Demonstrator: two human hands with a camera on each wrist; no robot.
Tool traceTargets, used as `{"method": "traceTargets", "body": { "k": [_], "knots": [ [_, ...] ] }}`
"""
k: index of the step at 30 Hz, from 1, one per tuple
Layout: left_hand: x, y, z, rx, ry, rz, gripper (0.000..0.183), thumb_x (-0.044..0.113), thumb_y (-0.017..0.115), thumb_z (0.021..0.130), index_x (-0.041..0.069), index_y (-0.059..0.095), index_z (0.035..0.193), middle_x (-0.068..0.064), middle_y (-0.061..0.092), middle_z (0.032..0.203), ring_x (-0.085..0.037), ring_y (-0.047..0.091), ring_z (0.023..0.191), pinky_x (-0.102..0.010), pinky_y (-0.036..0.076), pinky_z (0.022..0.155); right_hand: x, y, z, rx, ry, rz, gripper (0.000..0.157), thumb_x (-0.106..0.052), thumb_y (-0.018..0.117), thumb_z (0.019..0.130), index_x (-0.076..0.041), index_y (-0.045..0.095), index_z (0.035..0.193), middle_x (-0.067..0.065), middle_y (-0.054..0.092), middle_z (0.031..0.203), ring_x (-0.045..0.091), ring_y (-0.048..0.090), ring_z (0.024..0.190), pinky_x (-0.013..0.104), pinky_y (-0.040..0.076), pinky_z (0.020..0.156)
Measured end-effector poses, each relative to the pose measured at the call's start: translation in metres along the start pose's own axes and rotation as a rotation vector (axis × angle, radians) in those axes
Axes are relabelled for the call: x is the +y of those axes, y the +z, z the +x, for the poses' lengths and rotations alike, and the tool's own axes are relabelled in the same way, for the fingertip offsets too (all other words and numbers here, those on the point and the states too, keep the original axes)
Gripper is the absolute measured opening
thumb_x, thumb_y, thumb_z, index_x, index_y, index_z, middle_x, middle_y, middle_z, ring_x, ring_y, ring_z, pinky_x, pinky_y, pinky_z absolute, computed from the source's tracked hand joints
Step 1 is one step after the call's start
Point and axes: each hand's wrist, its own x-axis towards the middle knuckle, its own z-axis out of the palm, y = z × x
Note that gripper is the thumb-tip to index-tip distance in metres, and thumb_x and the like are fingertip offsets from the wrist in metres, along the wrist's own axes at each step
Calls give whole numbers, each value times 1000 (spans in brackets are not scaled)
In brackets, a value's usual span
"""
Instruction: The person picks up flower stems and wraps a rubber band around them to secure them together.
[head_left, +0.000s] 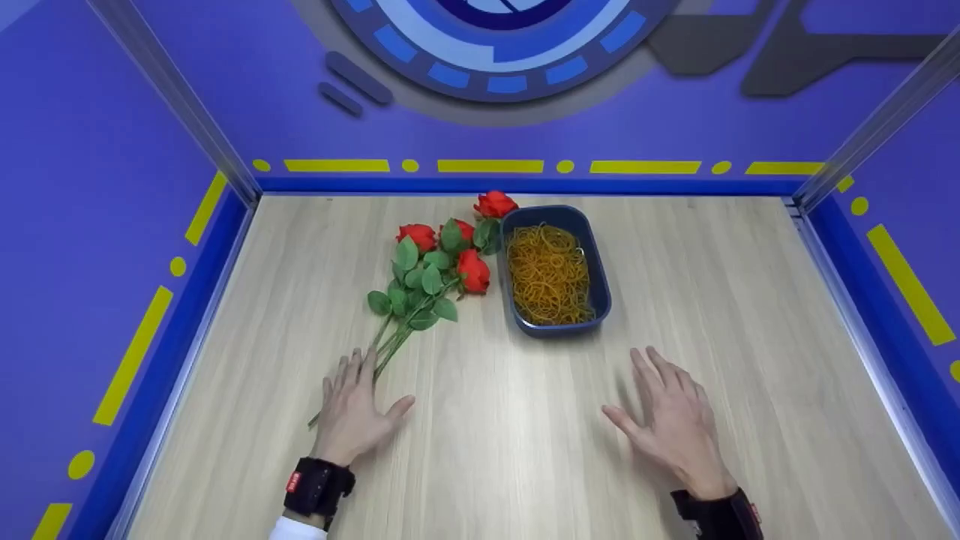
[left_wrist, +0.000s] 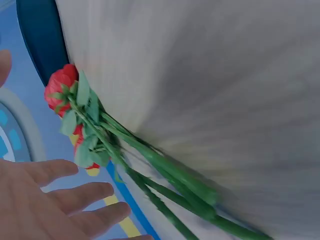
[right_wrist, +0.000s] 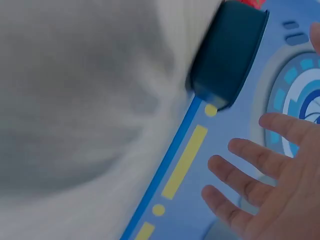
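Note:
Several red artificial roses [head_left: 474, 271] with green leaves lie together on the table, their stems [head_left: 396, 345] running down toward the left. Over the lower stems hovers my left hand [head_left: 352, 420], fingers spread and holding nothing; part of the stems is hidden beneath it. The left wrist view shows the same stems [left_wrist: 165, 172] apart from the fingers. My right hand [head_left: 675, 427] is spread above the table at the right, also holding nothing. A dark blue rectangular container [head_left: 600, 300] stands beside the blooms, with many yellow-brown rubber bands [head_left: 547, 277] in it.
The light wood tabletop [head_left: 495, 450] is bounded by blue panels at the back [head_left: 525, 139], left and right. Metal framing [head_left: 187, 352] runs along the table's left edge. Each wrist wears a black strap.

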Motion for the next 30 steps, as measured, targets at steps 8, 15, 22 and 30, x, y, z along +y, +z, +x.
{"method": "traceTargets", "body": {
  "k": [8,15,22,30],
  "knots": [
    [-17,-3,6,-16,-96,-51,104,53,74,93,-5,23,164,-39,32,163,-57,34,152,-74,29,126,-38,25,16,74,-162,26,83,-53,86,81,-5,62,144,21,69,127,38,67,111,54,60,92],
    [-21,0,9,0,-133,-32,101,51,76,91,-7,31,160,-39,45,151,-53,48,135,-70,48,108,-77,49,33,42,-262,92,77,-54,81,86,-5,63,141,15,71,116,32,69,105,46,64,85],
    [-18,2,5,13,-159,-39,93,47,76,93,-7,37,157,-38,48,145,-50,48,129,-64,51,102,-112,71,49,-40,-245,259,65,-44,79,92,-3,63,140,11,73,113,21,68,91,39,62,80],
    [-14,8,-1,43,-165,-35,82,42,77,94,-10,46,150,-35,53,134,-46,51,121,-58,53,93,-146,90,62,-228,-98,479,57,-36,76,97,-3,61,142,11,73,115,18,70,84,33,60,80]
  ]
}}
